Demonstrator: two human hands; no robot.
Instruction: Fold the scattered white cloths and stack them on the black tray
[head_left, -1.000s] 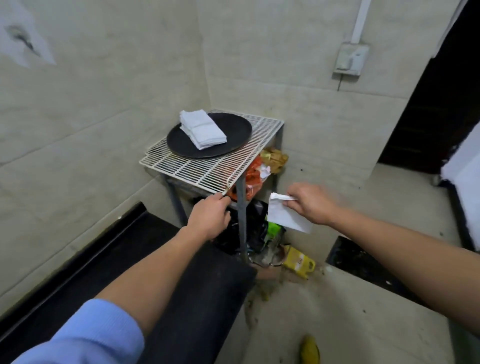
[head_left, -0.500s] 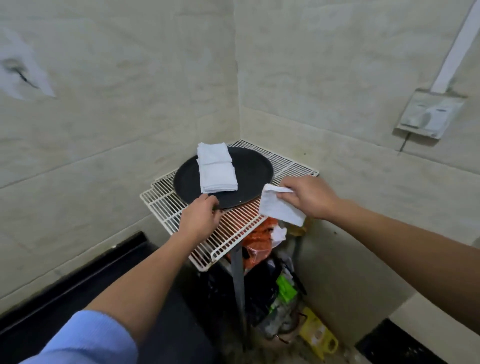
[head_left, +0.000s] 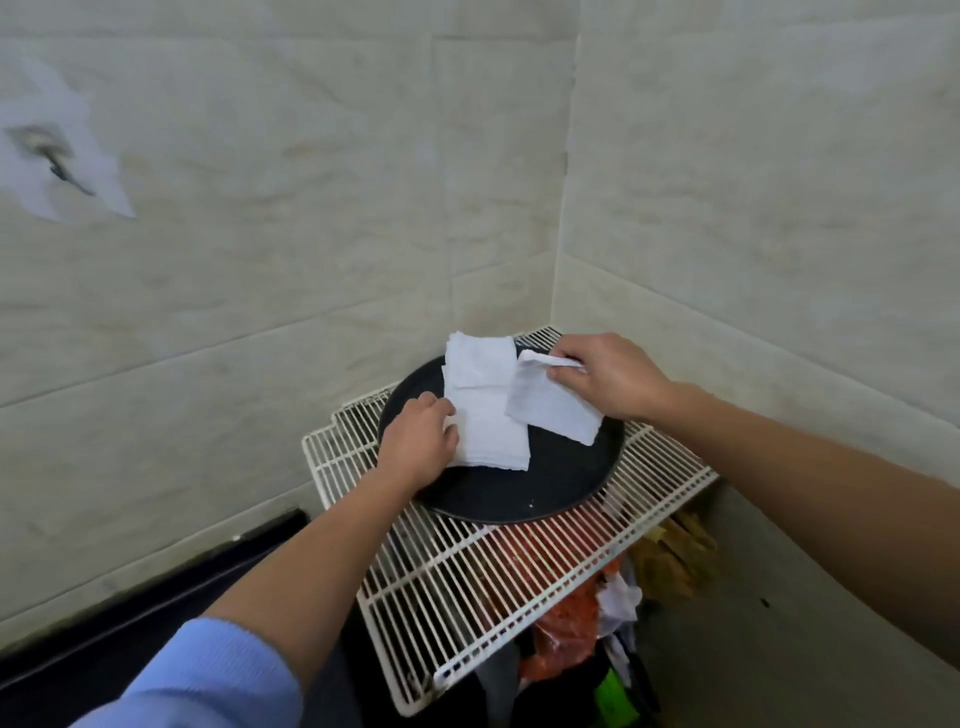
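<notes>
The step in hand looks like laying a folded cloth (head_left: 550, 413) onto the stack of cloths (head_left: 480, 400), which sits on the left half of the black tray (head_left: 524, 493) at centre frame. The right hand (head_left: 610, 379) pinches the cloth by its upper edge between thumb and curled fingers. The cloth hangs tilted, its left corner overlapping the stack's right edge and the rest over bare tray. The left hand (head_left: 418, 441) lies against the stack's left edge with its fingers curled toward it; whether it pinches the layers or only presses them cannot be told.

To do this well, the person would likely carry the cloth left until its edges line up with the stack. It should then go down flat and be released only once it lies square, with the left hand bracing the pile against sliding.

The tray rests on a white wire rack (head_left: 493, 582) set into a tiled corner. Below the rack, at lower right, are an orange bag (head_left: 566, 618) and other clutter. A blue sleeve (head_left: 208, 670) fills the lower left. The walls close behind the tray leave little room beyond the stack.
</notes>
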